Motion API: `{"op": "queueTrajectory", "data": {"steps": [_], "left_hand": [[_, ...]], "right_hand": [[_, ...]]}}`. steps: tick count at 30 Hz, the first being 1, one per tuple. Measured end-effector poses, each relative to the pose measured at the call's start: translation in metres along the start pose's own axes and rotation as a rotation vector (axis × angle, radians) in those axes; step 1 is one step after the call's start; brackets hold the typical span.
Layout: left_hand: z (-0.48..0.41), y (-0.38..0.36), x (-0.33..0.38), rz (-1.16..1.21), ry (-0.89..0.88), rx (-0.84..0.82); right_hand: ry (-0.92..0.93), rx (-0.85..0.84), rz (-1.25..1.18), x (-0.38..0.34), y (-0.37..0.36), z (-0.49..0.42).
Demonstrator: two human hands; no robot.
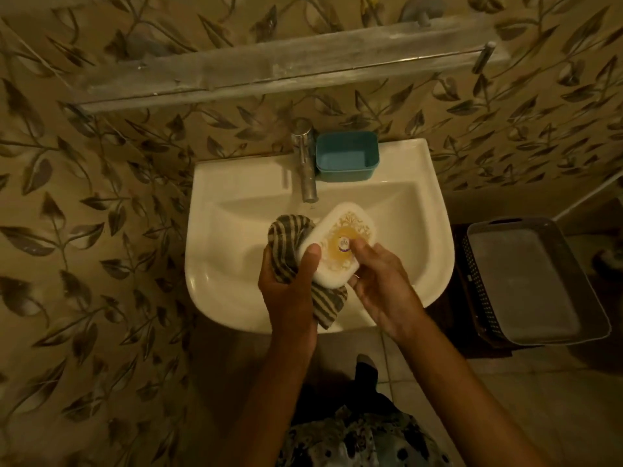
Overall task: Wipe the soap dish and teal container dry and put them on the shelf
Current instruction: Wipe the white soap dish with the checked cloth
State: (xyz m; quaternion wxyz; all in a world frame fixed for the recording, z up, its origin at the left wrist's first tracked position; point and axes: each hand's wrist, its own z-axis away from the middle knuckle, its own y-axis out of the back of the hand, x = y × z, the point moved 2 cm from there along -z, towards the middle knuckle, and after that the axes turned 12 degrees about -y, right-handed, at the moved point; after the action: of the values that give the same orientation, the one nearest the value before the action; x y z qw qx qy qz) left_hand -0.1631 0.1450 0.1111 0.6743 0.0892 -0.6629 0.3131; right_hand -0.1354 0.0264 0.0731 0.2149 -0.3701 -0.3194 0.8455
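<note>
I am gripping the soap dish [337, 244] with both hands over the sink [209, 230]. My left hand [290, 284] is curling around a striped cloth [286, 237] bunched under the dish, with the thumb pressing on the dish's near left edge. My right hand [381, 288] is pinching the dish's near right side, thumb on its patterned top face and fingers tucked beneath. The dish is tilting, its far end pointing toward the tap [305, 163].

I am judging the task to be at an early stage: the dish is in the middle of being wiped, and I cannot tell how dry it is. The teal container [347, 156] is sitting untouched on the sink's back ledge, just beside the tap on its right. The shelf [269, 72] on the wall above is holding neither item, so both placings are left to do.

Lifting toward the shelf means passing the tap and the shelf's front edge. A grey basket [539, 281] is standing to the right of the sink, well apart from my hands.
</note>
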Motion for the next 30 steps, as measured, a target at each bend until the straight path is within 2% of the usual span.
{"op": "queueTrajectory", "data": {"steps": [2,5,9,12,17,21,24,28,30], "left_hand": [[0.011,0.001,-0.006,-0.123,-0.042,-0.039],[0.021,0.009,-0.016,-0.168,-0.019,-0.111],[0.018,0.029,-0.016,-0.212,0.006,-0.062],[0.013,0.037,-0.007,-0.275,-0.065,-0.089],[0.025,0.013,0.008,-0.554,-0.412,-0.311],[0.054,-0.016,-0.001,-0.776,-0.615,-0.573],[0.056,-0.021,-0.002,-0.876,-0.658,-0.583],[0.041,-0.034,0.014,-1.013,-0.655,-0.592],[0.027,-0.046,0.023,-1.05,-0.6,-0.608]], "right_hand": [[-0.007,0.081,-0.02,0.006,-0.005,-0.003],[-0.014,0.162,-0.162,0.0,0.0,-0.008],[0.043,0.162,-0.34,-0.016,0.019,-0.014],[0.087,0.118,-0.38,-0.026,0.029,-0.016],[0.094,0.053,-0.314,-0.022,0.017,-0.019],[-0.113,-0.011,-0.354,-0.007,0.0,-0.023],[-0.209,-0.114,-0.378,-0.002,-0.005,-0.017],[-0.22,-0.17,-0.377,0.013,0.002,-0.011],[-0.193,-0.179,-0.354,0.015,-0.001,-0.009]]}}
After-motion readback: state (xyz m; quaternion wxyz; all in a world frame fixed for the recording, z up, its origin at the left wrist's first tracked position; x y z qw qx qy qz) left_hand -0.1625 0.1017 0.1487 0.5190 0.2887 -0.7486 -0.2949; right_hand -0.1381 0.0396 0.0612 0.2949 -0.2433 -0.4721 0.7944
